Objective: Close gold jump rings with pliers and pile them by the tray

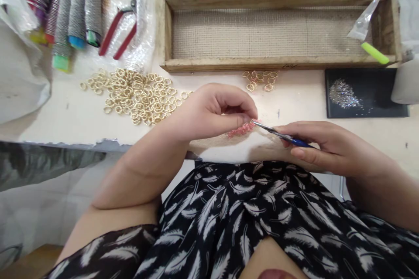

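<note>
My left hand (222, 111) is closed in a pinch, thumb against forefinger, just above the table. A small golden piece, apparently a beaded gold ring, shows at its fingertips, mostly hidden. My right hand (322, 146) grips slim blue-handled tweezers (271, 130), whose silver tips meet the left fingertips. Below them lies a heap of small pink beads (241, 130), partly covered by the left hand. A few gold rings (260, 79) with a pinkish tint sit beyond the hands. To the left spreads a large pile of gold rings (140, 91).
A wooden mesh-bottomed tray (229, 64) spans the back, with wire-wrapped sticks in its far section. A black pad (376, 100) at right bears glittering stones. Red-handled pliers (113, 30) and several wire-wrapped rods (77, 17) lie at back left on clear plastic.
</note>
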Motion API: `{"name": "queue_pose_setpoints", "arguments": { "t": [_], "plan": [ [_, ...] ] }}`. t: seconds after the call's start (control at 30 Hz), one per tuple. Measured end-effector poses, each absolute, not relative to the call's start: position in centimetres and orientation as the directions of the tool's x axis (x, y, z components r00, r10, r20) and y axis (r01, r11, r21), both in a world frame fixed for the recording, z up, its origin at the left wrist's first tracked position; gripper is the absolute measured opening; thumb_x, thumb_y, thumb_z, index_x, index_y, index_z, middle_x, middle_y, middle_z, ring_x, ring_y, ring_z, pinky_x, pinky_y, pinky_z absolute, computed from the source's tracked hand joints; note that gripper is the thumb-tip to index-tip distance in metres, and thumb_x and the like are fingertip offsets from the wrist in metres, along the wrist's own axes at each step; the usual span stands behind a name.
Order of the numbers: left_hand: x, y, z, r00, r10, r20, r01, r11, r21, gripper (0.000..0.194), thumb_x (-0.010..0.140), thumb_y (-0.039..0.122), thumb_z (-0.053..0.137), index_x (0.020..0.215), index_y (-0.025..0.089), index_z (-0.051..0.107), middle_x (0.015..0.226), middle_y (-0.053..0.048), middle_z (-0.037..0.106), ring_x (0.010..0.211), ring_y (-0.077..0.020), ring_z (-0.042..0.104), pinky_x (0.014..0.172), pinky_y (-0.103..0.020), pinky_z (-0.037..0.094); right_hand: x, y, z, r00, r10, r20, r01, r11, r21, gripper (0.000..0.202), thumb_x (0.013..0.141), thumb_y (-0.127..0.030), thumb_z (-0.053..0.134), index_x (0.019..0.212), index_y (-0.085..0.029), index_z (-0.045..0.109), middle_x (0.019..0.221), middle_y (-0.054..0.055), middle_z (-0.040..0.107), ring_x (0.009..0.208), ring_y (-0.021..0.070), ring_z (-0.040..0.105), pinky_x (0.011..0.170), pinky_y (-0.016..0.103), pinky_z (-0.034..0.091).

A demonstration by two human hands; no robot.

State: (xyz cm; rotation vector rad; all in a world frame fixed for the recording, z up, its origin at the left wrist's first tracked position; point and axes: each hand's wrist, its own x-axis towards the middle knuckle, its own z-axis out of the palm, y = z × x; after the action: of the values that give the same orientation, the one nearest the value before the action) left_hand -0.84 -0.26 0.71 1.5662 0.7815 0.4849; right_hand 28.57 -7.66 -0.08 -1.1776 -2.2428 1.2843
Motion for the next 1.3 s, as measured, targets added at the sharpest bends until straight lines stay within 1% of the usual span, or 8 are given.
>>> {"name": "queue_pose_setpoints", "arguments": {
  "t": [0.17, 0.27, 0.37, 0.57, 0.73, 0.9, 1.03, 1.3],
  "plan": [
    [-1.1, -0.1, 0.7, 0.691, 0.722, -0.029, 0.221, -0.173, 0.960, 0.012, 0.086, 0.019, 0.069, 0.082, 0.026, 0.078, 0.088, -0.003, 0.079, 0.085, -0.0179, 0.074, 0.078, -0.031, 0.058, 28.4, -7.1, 0.6, -0.651, 0.734, -0.193, 0.506, 0.230, -0.831, 0.042, 0.105, -0.048, 0.066, 0.140, -0.026, 0.076, 0.111, 0.008, 0.086, 0.092, 0.0249, 0.082, 0.083, 0.035, 0.065],
    [-1.2, -0.2, 0.6, 0.694, 0.719, 0.032, 0.205, -0.239, 0.949, 0.013, 0.088, 0.018, 0.070, 0.083, 0.027, 0.078, 0.090, -0.002, 0.080, 0.086, -0.0178, 0.075, 0.080, -0.032, 0.058, 28.3, -7.3, 0.8, -0.625, 0.757, -0.190, 0.502, 0.203, -0.841, 0.043, 0.105, -0.049, 0.066, 0.138, -0.025, 0.076, 0.111, 0.008, 0.086, 0.092, 0.0244, 0.081, 0.086, 0.035, 0.064],
    [-1.2, -0.2, 0.5, 0.691, 0.721, 0.056, 0.208, -0.272, 0.940, 0.013, 0.089, 0.019, 0.070, 0.083, 0.028, 0.078, 0.090, -0.002, 0.081, 0.086, -0.0178, 0.075, 0.082, -0.034, 0.059, 28.3, -7.5, 0.7, -0.589, 0.784, -0.195, 0.504, 0.169, -0.847, 0.043, 0.106, -0.052, 0.064, 0.138, -0.026, 0.076, 0.112, 0.008, 0.085, 0.095, 0.0247, 0.081, 0.089, 0.036, 0.064],
    [-1.2, -0.3, 0.5, 0.686, 0.726, 0.046, 0.229, -0.276, 0.933, 0.010, 0.090, 0.024, 0.070, 0.085, 0.028, 0.078, 0.093, -0.003, 0.081, 0.088, -0.0180, 0.076, 0.085, -0.033, 0.060, 28.6, -7.3, 0.7, -0.630, 0.748, -0.209, 0.499, 0.184, -0.847, 0.042, 0.105, -0.049, 0.066, 0.139, -0.026, 0.075, 0.112, 0.007, 0.085, 0.094, 0.0242, 0.081, 0.085, 0.033, 0.064],
    [-1.3, -0.3, 0.0, 0.694, 0.702, 0.159, 0.172, -0.376, 0.911, 0.008, 0.091, 0.020, 0.073, 0.089, 0.025, 0.079, 0.095, -0.004, 0.083, 0.088, -0.0177, 0.077, 0.084, -0.031, 0.061, 28.4, -7.5, 0.8, -0.584, 0.786, -0.203, 0.496, 0.148, -0.855, 0.042, 0.105, -0.052, 0.066, 0.137, -0.027, 0.077, 0.109, 0.006, 0.086, 0.093, 0.0236, 0.081, 0.087, 0.034, 0.063],
    [-1.3, -0.1, -0.7, 0.692, 0.665, 0.282, 0.105, -0.479, 0.872, 0.009, 0.092, 0.016, 0.074, 0.091, 0.024, 0.079, 0.092, -0.004, 0.083, 0.087, -0.0176, 0.078, 0.081, -0.030, 0.062, 28.4, -7.6, 0.4, -0.604, 0.778, -0.173, 0.459, 0.161, -0.874, 0.040, 0.104, -0.048, 0.068, 0.137, -0.026, 0.077, 0.107, 0.006, 0.086, 0.091, 0.0224, 0.080, 0.087, 0.033, 0.063],
    [-1.4, 0.0, -0.8, 0.700, 0.660, 0.273, 0.083, -0.455, 0.887, 0.010, 0.093, 0.016, 0.075, 0.091, 0.024, 0.080, 0.092, -0.004, 0.082, 0.087, -0.0177, 0.078, 0.079, -0.031, 0.063, 28.6, -7.6, -0.2, -0.604, 0.788, -0.116, 0.405, 0.178, -0.897, 0.038, 0.104, -0.043, 0.069, 0.137, -0.028, 0.077, 0.107, 0.004, 0.085, 0.090, 0.0210, 0.080, 0.087, 0.031, 0.063],
    [-1.5, 0.0, -0.6, 0.713, 0.669, 0.212, 0.090, -0.387, 0.917, 0.009, 0.092, 0.013, 0.075, 0.093, 0.021, 0.080, 0.089, -0.005, 0.081, 0.084, -0.0163, 0.077, 0.073, -0.028, 0.060, 28.6, -7.8, -0.2, -0.585, 0.798, -0.145, 0.420, 0.145, -0.896, 0.038, 0.103, -0.045, 0.071, 0.136, -0.028, 0.078, 0.105, 0.005, 0.085, 0.090, 0.0224, 0.080, 0.088, 0.034, 0.063]
  ]
}}
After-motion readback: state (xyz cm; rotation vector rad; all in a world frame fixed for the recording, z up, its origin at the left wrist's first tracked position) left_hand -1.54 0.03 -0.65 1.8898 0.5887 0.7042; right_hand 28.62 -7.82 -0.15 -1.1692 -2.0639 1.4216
